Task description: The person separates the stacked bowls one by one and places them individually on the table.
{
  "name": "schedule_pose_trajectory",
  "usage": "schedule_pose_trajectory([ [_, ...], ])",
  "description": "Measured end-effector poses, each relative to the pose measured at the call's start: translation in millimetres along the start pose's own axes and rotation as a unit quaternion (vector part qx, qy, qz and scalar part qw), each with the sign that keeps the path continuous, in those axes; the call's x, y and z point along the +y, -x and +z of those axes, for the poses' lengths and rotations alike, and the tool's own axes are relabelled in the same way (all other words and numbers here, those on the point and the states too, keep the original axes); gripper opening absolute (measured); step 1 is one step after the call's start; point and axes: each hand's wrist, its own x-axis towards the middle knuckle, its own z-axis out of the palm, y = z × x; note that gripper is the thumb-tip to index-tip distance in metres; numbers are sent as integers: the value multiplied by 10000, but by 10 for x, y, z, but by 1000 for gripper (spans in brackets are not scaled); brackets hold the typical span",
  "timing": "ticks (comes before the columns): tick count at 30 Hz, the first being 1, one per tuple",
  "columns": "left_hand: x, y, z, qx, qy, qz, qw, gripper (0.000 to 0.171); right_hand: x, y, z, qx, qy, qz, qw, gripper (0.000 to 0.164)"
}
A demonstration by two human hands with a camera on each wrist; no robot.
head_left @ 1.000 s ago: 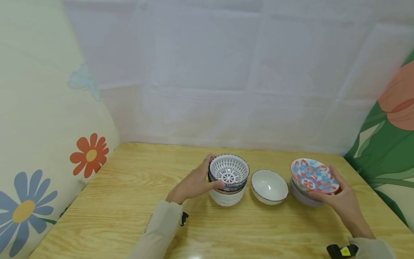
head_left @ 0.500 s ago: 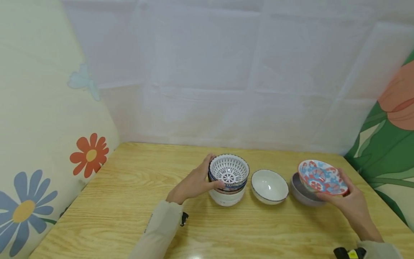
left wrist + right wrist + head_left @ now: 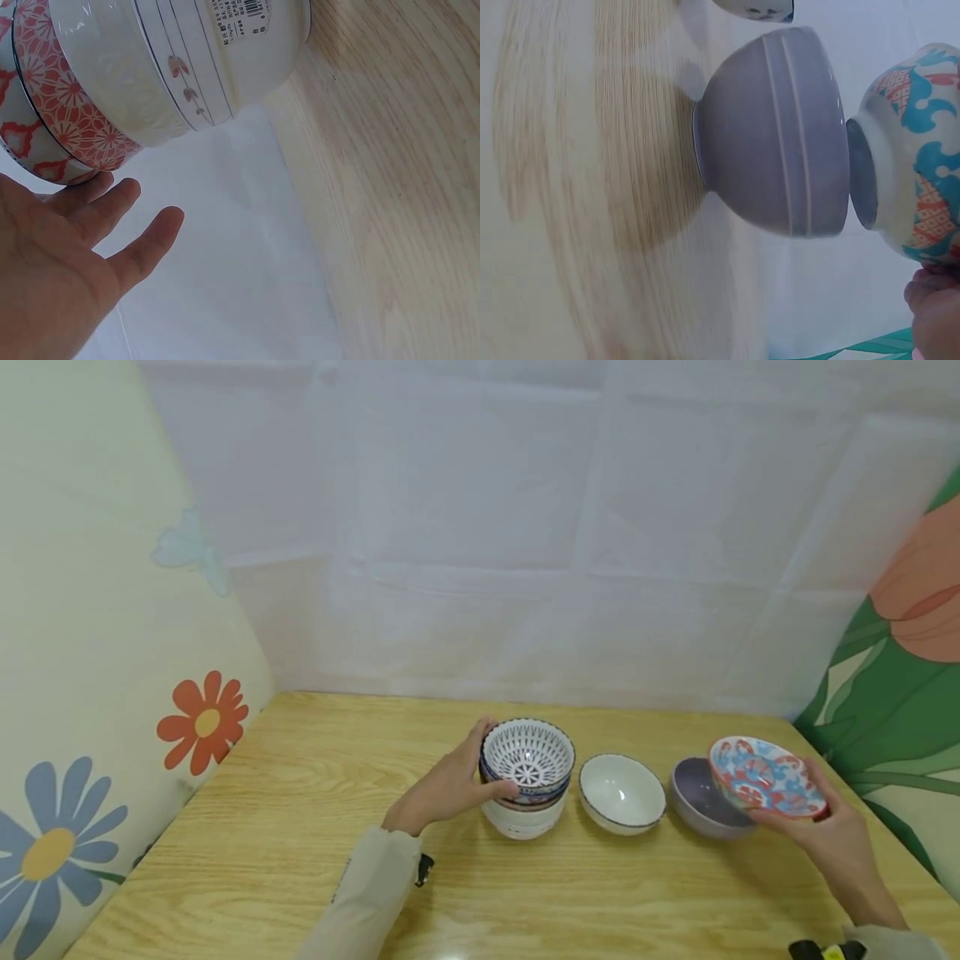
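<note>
My left hand [image 3: 448, 785] holds the side of a stack of nested bowls [image 3: 525, 818], thumb at the front of the rim and fingers behind. On top of that stack is a bowl with a black-and-white radial pattern [image 3: 528, 753]. In the left wrist view, red-patterned and cream bowls [image 3: 112, 75] show above the fingers [image 3: 150, 240]. My right hand [image 3: 832, 835] grips a red-and-blue patterned bowl [image 3: 768, 777] by its rim, tilted, above and right of a purple-grey bowl [image 3: 701, 802]. In the right wrist view its base is close to that bowl's rim; contact is unclear.
Between the stack and the purple-grey bowl stands a white bowl with a dark rim [image 3: 622, 793]. All rest on a wooden table [image 3: 300, 827]. A white cloth [image 3: 465, 527] hangs behind; flowered fabric stands at both sides.
My right hand has moved right and slightly down with the patterned bowl, uncovering more of the purple-grey bowl. The left hand and the stack stay in place.
</note>
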Motion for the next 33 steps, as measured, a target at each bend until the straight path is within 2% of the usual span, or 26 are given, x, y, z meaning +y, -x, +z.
schedule_pose_trajectory([
  [6,8,12,-6,8,-6,3,10000,103,56,-6,-46,90,-349,-148,9992,90],
  [8,11,14,-10,-1,1,-4,10000,103,67,-6,-63,69,-628,-170,9979,90],
  [13,15,13,-13,-16,21,-2,10000,102,166,-25,-88,75,-655,-56,9978,92],
  [15,14,11,-10,-8,22,11,10000,101,276,-70,-85,175,-419,20,9990,93],
  [24,18,13,-3,29,-34,11,10000,101,935,-374,-120,553,-144,25,9984,97],
  [28,19,17,-5,47,-89,33,9999,102,969,-397,-165,560,-113,205,9982,97],
  [32,13,14,-6,64,-100,74,9999,101,986,-396,-178,663,-2,169,9977,97],
  [33,12,14,-5,66,-106,75,9999,101,909,-355,-178,661,-12,198,9976,97],
])
